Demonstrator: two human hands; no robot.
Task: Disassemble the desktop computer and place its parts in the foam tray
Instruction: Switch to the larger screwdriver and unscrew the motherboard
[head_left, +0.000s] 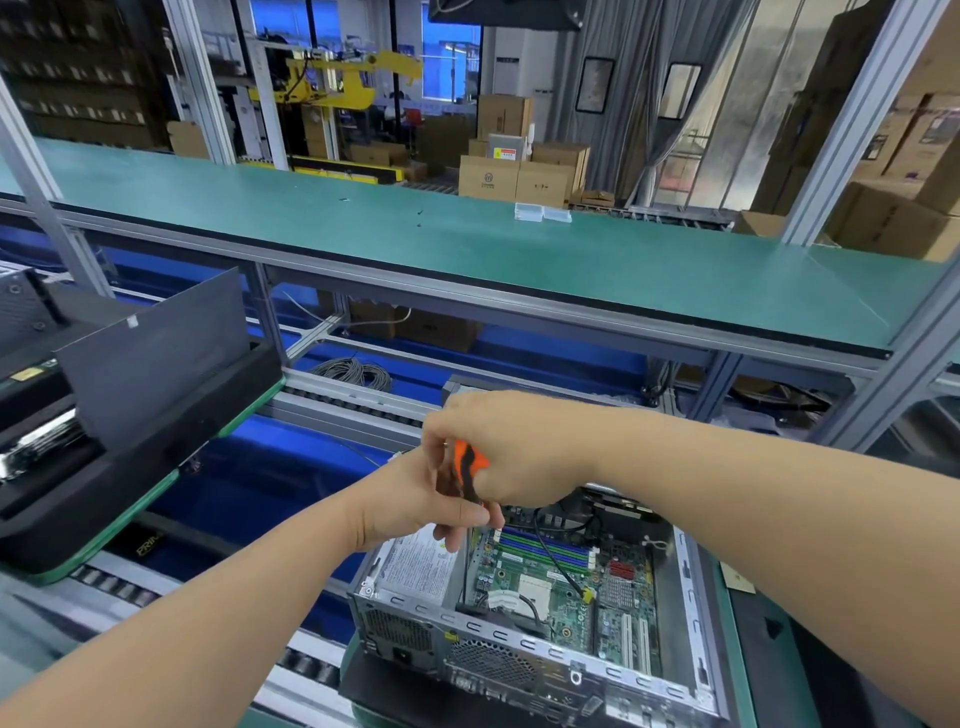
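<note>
The open desktop computer case (524, 647) lies at the bottom centre, its green motherboard (566, 582) and the labelled power supply (415, 566) exposed. Above the case my right hand (519, 447) grips the orange-and-black handle of a screwdriver (467, 462). My left hand (415, 504) comes in from the lower left and pinches the screwdriver's lower part with its fingertips. The tip is hidden behind my fingers. The black foam tray (78, 499) sits at the left on a green-edged pallet, with a dark grey side panel (156, 353) standing in it.
A roller conveyor (332, 400) runs beneath the tray and case. A green-topped shelf (467, 244) spans the view above it, carrying two small clear boxes (543, 213). A cable coil (353, 371) lies behind the conveyor. Aluminium frame posts stand left and right. Cardboard boxes fill the background.
</note>
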